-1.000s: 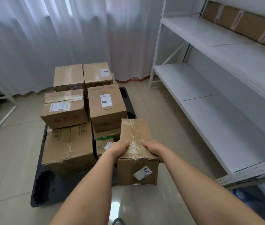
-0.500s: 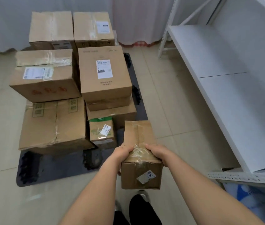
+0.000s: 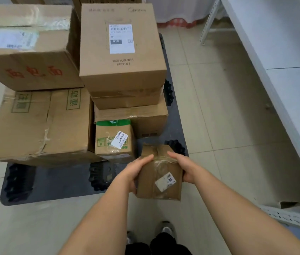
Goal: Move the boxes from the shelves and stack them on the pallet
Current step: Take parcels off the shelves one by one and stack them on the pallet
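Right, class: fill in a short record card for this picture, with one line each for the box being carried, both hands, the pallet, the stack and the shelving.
carried box: small taped box, white label facing the camera, held above the pallet's near right corner
left hand: grips its left side
right hand: grips its right side
pallet: dark pallet on tiled floor, near strip bare
stack: KFD101 box on top, green-topped box lowest in front
shelving: white shelf at right

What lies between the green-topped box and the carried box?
Head view: only a narrow strip of dark pallet separates the green-topped box from the carried box.
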